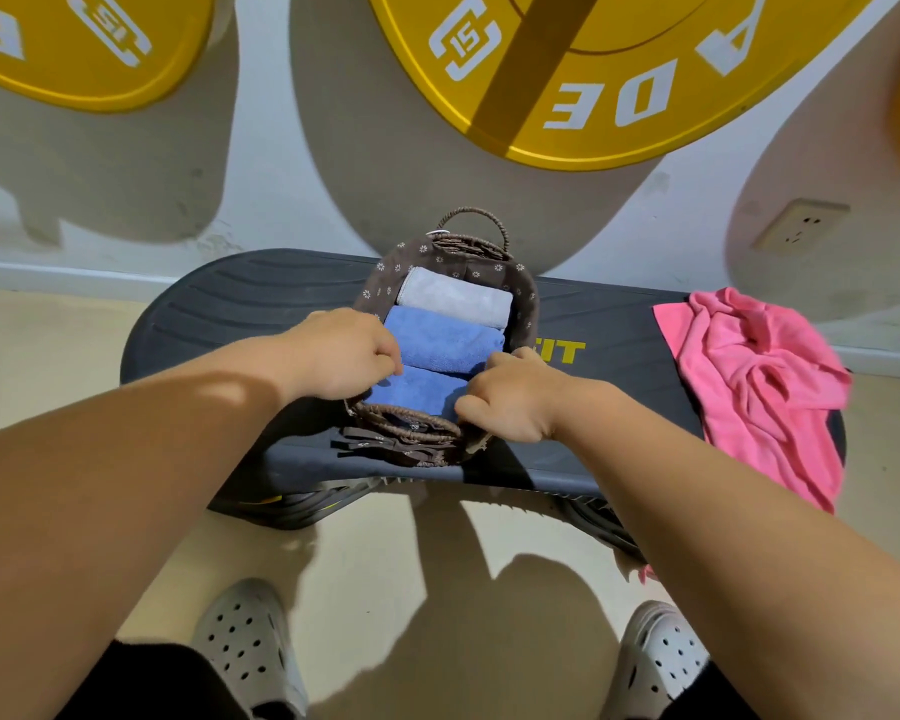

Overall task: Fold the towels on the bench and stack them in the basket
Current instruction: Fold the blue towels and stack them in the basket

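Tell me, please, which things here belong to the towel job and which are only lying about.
Job: basket; grey towel, far blue towel and near blue towel in it; left hand and right hand gripping the near one; pink towel, unfolded, on the bench.
Just there: yellow plates, wall socket, shoes.

Woven wicker basket with printed cloth lining holds plush terry towels; the bench is matt ribbed plastic.
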